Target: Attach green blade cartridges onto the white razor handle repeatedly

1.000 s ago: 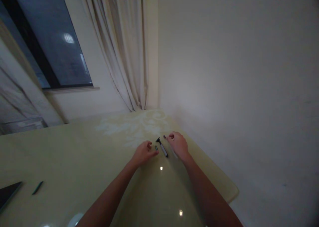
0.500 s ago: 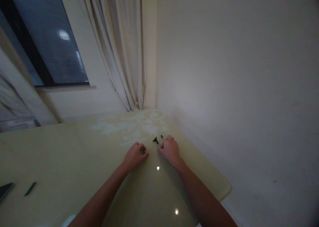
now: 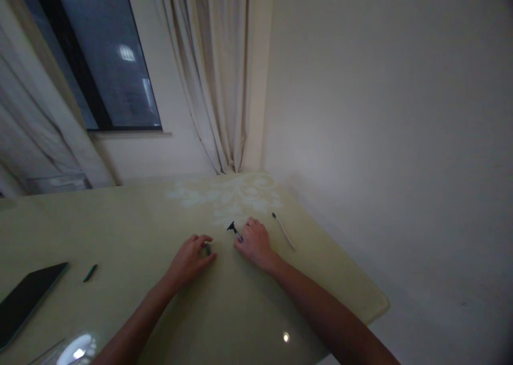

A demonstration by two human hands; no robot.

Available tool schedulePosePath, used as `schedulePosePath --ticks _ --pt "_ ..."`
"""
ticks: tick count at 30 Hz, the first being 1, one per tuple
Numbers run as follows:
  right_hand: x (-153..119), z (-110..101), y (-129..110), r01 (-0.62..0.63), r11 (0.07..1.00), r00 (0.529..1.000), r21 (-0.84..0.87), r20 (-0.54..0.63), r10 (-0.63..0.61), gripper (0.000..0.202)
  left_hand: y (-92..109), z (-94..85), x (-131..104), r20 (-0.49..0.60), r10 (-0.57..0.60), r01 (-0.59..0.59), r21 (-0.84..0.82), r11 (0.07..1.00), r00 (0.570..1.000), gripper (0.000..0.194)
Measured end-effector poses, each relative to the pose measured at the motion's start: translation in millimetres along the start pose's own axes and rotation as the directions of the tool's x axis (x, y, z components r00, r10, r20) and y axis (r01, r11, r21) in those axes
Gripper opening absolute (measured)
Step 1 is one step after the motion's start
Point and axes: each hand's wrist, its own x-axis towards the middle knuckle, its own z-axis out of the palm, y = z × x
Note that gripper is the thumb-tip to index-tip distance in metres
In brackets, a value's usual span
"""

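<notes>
My right hand is closed round the handle of a razor, whose black head points up and to the left. To its left, my left hand curls its thumb and fingers around a small dark object, too small to identify. A thin white toothbrush with a dark head lies on the table, right of my right hand and apart from it. The two hands do not touch each other.
A dark flat panel and a short green item lie on the pale table at the left. A clear, shiny object stands at the lower left. Curtains and a wall border the table.
Both hands have shifted left, the right one with the razor, away from the toothbrush, which now shows in full. The view has turned left, showing more of the dark panel.
</notes>
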Motion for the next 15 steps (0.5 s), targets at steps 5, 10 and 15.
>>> schedulePosePath --ticks 5,10,15 --pt "3.1 10.9 -32.1 0.033 0.999 0.999 -0.006 0.011 -0.033 0.028 -4.9 1.7 9.1 0.015 -0.019 0.019 -0.012 1.0 1.0 0.044" --pt "5.7 8.8 -50.6 0.02 1.0 0.999 -0.004 0.034 -0.02 0.031 -16.9 -10.3 14.0 0.026 -0.034 0.034 -0.019 0.999 0.999 0.038" --pt "9.3 8.3 -65.8 0.005 1.0 0.998 0.019 0.059 -0.006 0.033 -36.2 -27.7 12.8 0.008 -0.085 0.085 -0.019 0.996 0.996 0.038"
